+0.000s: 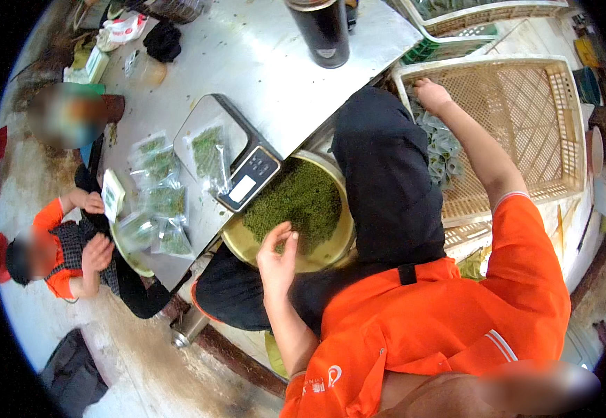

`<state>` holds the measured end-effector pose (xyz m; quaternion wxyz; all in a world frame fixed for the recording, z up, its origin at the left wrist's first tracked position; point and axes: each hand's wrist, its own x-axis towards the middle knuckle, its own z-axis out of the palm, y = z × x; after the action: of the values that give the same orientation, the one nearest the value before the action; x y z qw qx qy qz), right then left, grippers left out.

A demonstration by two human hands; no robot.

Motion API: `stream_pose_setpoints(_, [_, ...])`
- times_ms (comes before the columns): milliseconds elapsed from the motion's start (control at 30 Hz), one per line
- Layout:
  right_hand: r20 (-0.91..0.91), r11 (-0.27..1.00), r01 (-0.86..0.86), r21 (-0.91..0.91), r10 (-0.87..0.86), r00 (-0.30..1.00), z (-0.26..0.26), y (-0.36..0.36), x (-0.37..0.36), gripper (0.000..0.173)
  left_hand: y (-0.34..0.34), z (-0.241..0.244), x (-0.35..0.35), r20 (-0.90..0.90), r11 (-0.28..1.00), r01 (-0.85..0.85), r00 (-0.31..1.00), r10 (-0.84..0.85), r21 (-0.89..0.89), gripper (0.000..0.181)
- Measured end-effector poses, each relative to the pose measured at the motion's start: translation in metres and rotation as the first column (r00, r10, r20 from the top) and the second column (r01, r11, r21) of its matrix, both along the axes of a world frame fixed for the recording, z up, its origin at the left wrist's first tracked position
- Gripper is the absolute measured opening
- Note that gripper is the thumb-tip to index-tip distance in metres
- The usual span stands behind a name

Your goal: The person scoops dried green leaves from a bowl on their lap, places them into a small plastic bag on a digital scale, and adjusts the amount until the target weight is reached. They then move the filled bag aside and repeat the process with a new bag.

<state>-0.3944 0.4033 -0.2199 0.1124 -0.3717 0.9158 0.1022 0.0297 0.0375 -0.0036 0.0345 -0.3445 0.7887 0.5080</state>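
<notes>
My left hand [278, 259] is over a round yellowish basin [237, 243] of small round green berries [308, 201] resembling peppercorns. Its thumb and fingers curl toward each other; whether they pinch anything is unclear. To the right, my right hand [432, 97] reaches into a white slatted plastic crate [517, 125], by the near-left corner. Clear plastic packets [441, 149] lie along that side of the crate, just below the hand. Whether its fingers grip one cannot be told. On a digital scale [245, 180] rests one clear bag of green contents [208, 151].
Several filled clear bags [164, 201] lie on the metal table [261, 62] beside the scale. A dark tumbler [324, 36] stands on the far side. Another person's hands [96, 251] work at the left, near a second scale [112, 196]. More crates [483, 23] are stacked top right.
</notes>
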Motion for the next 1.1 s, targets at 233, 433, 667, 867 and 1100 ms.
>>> stream_pose_setpoints(233, [0.164, 0.976, 0.206, 0.068, -0.214, 0.963, -0.002, -0.004, 0.0, 0.037, 0.006, 0.007, -0.007, 0.028, 0.99, 0.094, 0.995, -0.091, -0.109, 0.031])
stream_pose_setpoints(433, [-0.026, 0.9, 0.191, -0.391, -0.219, 0.975, 0.06, -0.031, 0.034, 0.021, 0.001, 0.006, 0.007, -0.036, 0.989, 0.065, 0.997, -0.07, -0.133, 0.032])
stream_pose_setpoints(667, [-0.116, 0.29, -0.074, -0.954, -0.13, 0.985, 0.242, -0.129, 0.113, 0.017, -0.037, -0.023, 0.01, -0.005, 0.969, -0.025, 1.0, 0.025, -0.247, 0.03])
stream_pose_setpoints(867, [-0.253, -0.018, -0.254, -0.967, 0.199, 0.947, 0.303, -0.271, 0.148, 0.018, -0.049, -0.088, -0.011, 0.174, 0.935, 0.02, 0.984, 0.045, -0.354, 0.027])
stream_pose_setpoints(1100, [0.132, 0.054, 0.123, -0.991, 0.251, 0.959, 0.215, -0.32, 0.126, 0.014, -0.025, -0.13, -0.05, 0.158, 0.832, 0.064, 0.987, 0.028, -0.551, 0.025])
